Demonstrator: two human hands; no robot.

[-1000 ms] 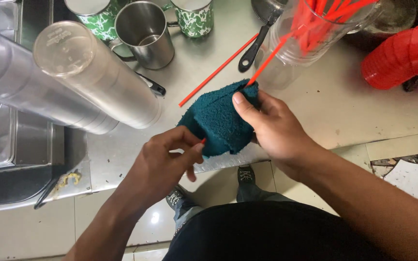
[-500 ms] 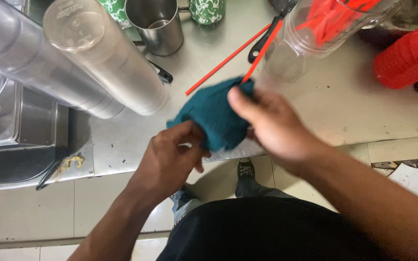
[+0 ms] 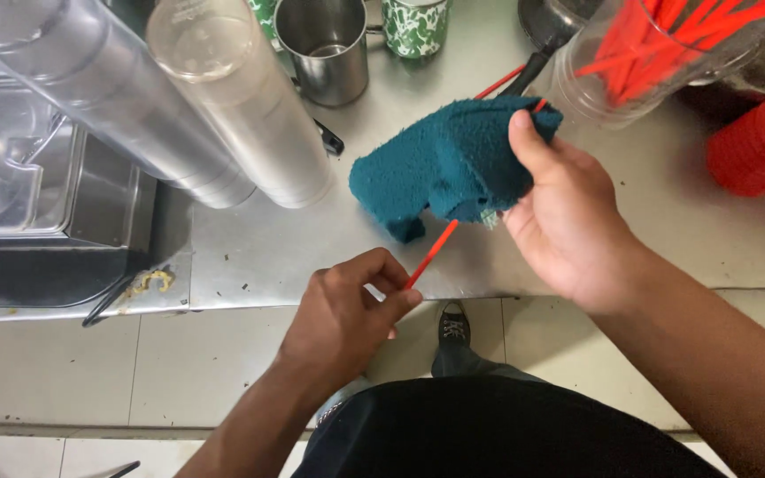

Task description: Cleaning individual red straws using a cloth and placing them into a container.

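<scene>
At frame centre above the counter point(image 3: 312, 257), our right hand point(image 3: 568, 221) wraps the teal cloth point(image 3: 453, 164) around the red straw point(image 3: 431, 255); our left hand point(image 3: 347, 310) pinches its end. We judge a snug, straight pull wipes best.

Steel mug point(image 3: 322, 49), stacked clear cups point(image 3: 241, 106), jar of red straws point(image 3: 657, 53), red cups point(image 3: 759, 146).
</scene>
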